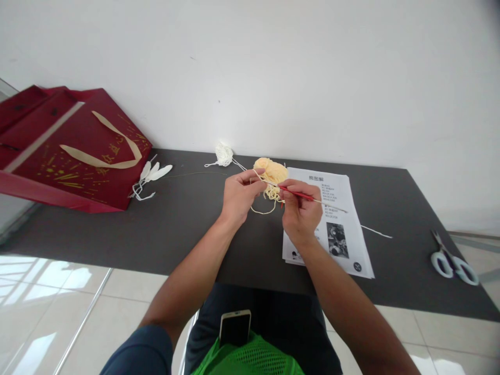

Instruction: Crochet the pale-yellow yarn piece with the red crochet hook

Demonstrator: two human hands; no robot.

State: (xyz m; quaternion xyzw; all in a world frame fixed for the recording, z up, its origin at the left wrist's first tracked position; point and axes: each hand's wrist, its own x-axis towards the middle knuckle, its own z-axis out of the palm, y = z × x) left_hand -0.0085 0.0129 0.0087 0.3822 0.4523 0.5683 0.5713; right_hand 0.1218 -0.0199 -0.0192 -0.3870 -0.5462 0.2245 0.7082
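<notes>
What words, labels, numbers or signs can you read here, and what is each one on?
"熊图解": heading of the printed sheet.
Smaller lines below it: too small to read reliably.
Round dark symbol at the sheet's bottom right: no legible lettering.
Gold characters on the red bag: too blurred to read surely.

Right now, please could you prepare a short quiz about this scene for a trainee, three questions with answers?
1. Which hand holds the red-handled tool?
2. True or false: the scissors lie to the right of the papers.
3. Which of these is nearest to the red bag? a) papers b) white yarn ball c) scissors

Key: 1. The right hand; 2. True; 3. b
</notes>
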